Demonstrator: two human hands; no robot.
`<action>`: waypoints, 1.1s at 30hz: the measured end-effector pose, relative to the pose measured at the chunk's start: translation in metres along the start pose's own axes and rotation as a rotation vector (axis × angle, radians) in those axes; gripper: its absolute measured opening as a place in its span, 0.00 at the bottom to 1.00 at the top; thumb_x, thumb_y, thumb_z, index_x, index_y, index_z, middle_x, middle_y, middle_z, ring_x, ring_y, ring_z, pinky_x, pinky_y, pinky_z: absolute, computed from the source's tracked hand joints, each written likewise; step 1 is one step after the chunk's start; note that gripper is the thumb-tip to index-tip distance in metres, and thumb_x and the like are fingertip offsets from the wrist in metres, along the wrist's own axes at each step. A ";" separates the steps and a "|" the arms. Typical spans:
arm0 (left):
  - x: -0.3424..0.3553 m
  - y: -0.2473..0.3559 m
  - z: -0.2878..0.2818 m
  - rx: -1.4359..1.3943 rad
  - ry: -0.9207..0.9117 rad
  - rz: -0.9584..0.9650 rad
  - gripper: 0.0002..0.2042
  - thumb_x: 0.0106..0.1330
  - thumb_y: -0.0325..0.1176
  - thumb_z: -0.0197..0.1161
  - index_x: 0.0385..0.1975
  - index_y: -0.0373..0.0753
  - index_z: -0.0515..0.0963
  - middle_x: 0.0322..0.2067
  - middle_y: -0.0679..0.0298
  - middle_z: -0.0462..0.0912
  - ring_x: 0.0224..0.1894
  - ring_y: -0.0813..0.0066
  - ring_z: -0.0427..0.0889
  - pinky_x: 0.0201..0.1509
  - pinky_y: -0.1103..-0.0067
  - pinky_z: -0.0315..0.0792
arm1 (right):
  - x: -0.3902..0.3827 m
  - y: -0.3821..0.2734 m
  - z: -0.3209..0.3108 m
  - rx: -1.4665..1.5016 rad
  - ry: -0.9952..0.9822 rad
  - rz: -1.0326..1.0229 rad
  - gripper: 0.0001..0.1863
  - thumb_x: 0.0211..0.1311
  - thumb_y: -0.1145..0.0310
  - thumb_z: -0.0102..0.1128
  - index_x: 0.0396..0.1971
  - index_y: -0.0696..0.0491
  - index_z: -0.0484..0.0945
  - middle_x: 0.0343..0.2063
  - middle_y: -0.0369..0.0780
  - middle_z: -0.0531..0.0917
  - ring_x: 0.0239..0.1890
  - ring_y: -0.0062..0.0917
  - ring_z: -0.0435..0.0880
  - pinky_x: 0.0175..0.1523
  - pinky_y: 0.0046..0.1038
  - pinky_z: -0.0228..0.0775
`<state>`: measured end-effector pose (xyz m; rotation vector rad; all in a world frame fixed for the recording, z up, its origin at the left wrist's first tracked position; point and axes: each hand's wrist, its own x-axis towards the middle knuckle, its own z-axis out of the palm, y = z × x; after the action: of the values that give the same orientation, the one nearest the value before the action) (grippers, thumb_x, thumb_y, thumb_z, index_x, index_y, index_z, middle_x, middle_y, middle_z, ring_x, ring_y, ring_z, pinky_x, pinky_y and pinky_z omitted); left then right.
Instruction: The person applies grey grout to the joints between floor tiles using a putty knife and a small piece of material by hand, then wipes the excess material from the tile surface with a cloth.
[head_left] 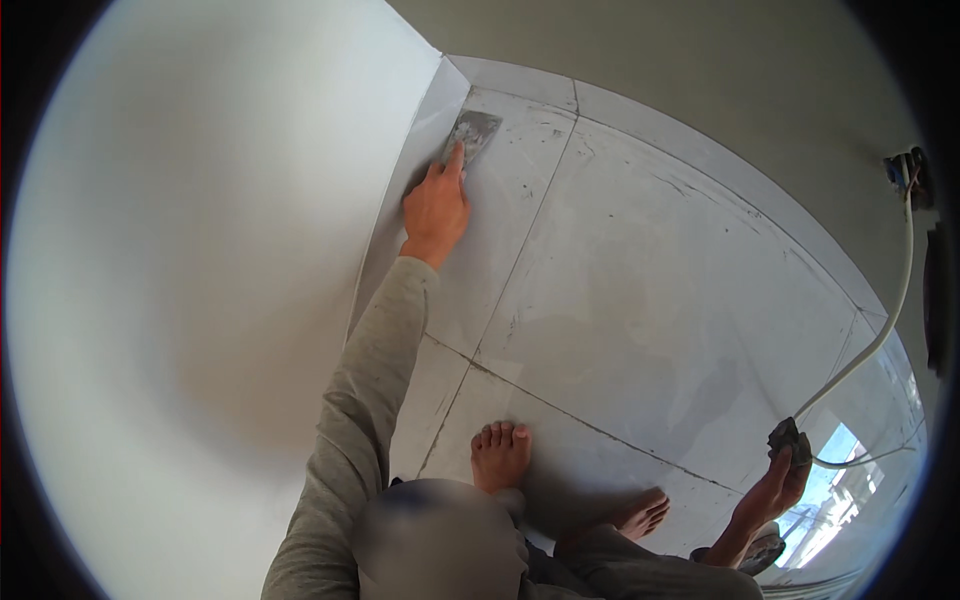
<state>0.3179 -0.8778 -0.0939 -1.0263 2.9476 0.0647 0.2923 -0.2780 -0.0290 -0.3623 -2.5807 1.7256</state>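
At the far left corner of the tiled floor, my left hand [437,212] is closed round a scraper with a wide, grey-smeared blade [474,130]. Its index finger lies stretched along the blade, and the handle is hidden under the palm. The blade rests flat on the light tile close to the skirting. Low on the right, my right hand [780,487] grips a small dark, lumpy thing [788,436] whose kind I cannot make out. A white cable [862,358] meets or passes behind that lump.
A white wall [220,250] rises on the left, with tile skirting [650,130] along the far grey wall. The cable runs up to an open wall box [908,175]. Dark joints and smudges mark the floor tiles [630,260]. My bare feet [500,455] stand on them.
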 end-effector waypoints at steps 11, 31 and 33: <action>0.024 -0.007 0.003 -0.088 -0.051 0.013 0.25 0.77 0.36 0.51 0.73 0.49 0.64 0.48 0.47 0.82 0.46 0.45 0.84 0.50 0.55 0.79 | 0.002 0.000 0.021 0.017 -0.040 0.002 0.20 0.75 0.68 0.57 0.63 0.59 0.75 0.49 0.41 0.86 0.51 0.25 0.84 0.57 0.29 0.73; 0.045 0.007 0.008 -0.021 -0.014 0.043 0.25 0.76 0.37 0.53 0.73 0.52 0.65 0.44 0.47 0.83 0.42 0.46 0.86 0.47 0.56 0.80 | 0.003 -0.003 0.017 -0.003 -0.025 -0.039 0.21 0.75 0.69 0.57 0.64 0.60 0.74 0.51 0.43 0.86 0.52 0.26 0.84 0.57 0.28 0.72; 0.042 0.012 0.010 -0.011 0.004 -0.048 0.25 0.77 0.38 0.52 0.74 0.55 0.63 0.46 0.48 0.82 0.44 0.44 0.85 0.49 0.53 0.79 | 0.003 -0.002 0.012 0.029 -0.020 -0.033 0.21 0.75 0.69 0.57 0.64 0.61 0.74 0.51 0.43 0.86 0.52 0.26 0.84 0.57 0.28 0.73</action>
<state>0.2781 -0.8940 -0.1045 -1.0988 2.9277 0.0791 0.2874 -0.2895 -0.0321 -0.3010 -2.5569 1.7629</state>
